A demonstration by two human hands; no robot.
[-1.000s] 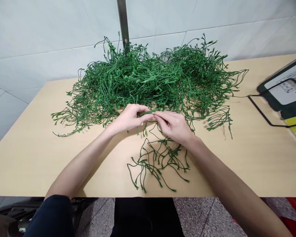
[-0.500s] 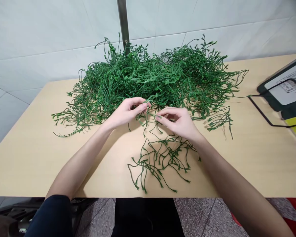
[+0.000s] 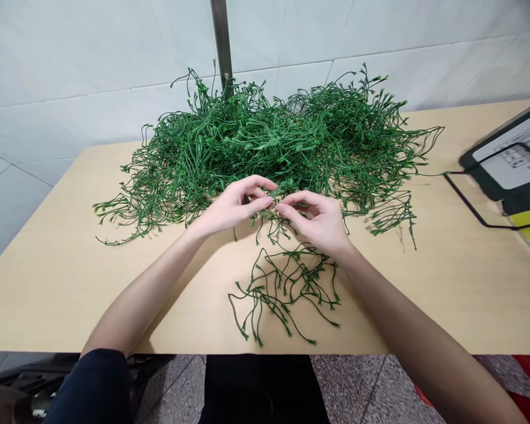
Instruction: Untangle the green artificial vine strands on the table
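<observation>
Thin green artificial plant stems with small forked tips fill a tangled heap [image 3: 265, 138] along the back of the table. At its front edge my left hand [image 3: 241, 203] is closed in a pinch on a green plastic stem [image 3: 265, 215], part of which hangs below the fingers. My right hand [image 3: 320, 221] pinches close beside it, fingertips almost meeting the left ones. What lies between the right fingertips is too small to make out. Nearer the table's front edge lies a loose cluster of separate stems [image 3: 287, 288], just below both hands.
A few stems [image 3: 393, 215] lie apart at the heap's right. Further right are a dark case with a white label [image 3: 516, 153] and a bent black wire frame [image 3: 472, 206]. A metal post [image 3: 221, 44] stands against the tiled wall [image 3: 92, 53] behind the wooden table [image 3: 48, 277].
Both hands have come closer together, the left shifting slightly right. The stem stretched between them before is now mostly hidden by the fingers. The heap and loose cluster look the same.
</observation>
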